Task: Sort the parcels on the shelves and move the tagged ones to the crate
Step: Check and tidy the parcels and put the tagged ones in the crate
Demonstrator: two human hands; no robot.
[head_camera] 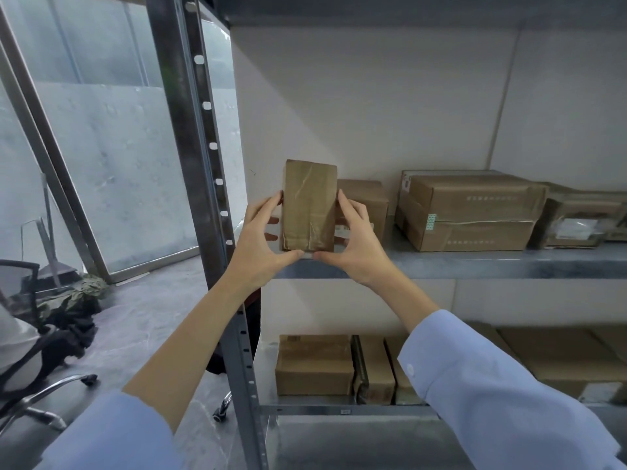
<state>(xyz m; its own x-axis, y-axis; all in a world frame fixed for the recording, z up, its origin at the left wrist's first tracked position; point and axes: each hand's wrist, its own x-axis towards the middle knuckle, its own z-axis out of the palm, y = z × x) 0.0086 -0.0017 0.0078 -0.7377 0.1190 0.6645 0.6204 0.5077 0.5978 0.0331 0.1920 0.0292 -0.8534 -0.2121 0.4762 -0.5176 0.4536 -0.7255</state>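
While both arms were stretched forward and up toward the rack, a small taped parcel (309, 206) was held upright between the two hands at the left end of the middle shelf (475, 264). The left hand (263, 245) was curled round the parcel's left edge: its thumb was laid along the bottom front corner, and fingertips could be seen behind that side. The right hand (353, 244) was set in mirror fashion on the right edge, with its thumb pointed inward, so that the two thumb tips were brought close together under the parcel. Both forearms were bare, and pale blue sleeves (509, 385) were seen nearer the camera. Whether the parcel's base was rested on the shelf or held just clear of it could not be told.

Just behind the right hand, a second brown parcel (368, 198) was stood on the same shelf. Further right a large carton (471, 212) was laid, and beside it a crumpled box (576, 218) with a pale label. On the lower shelf (339, 409) several cartons (314, 364) were packed side by side. The rack was backed by a pale wall (373, 96) and framed on the left by a perforated steel post (185, 130). Beyond the post, a glazed panel (112, 147), a grey floor (152, 317) and part of an office chair (34, 361) were seen.
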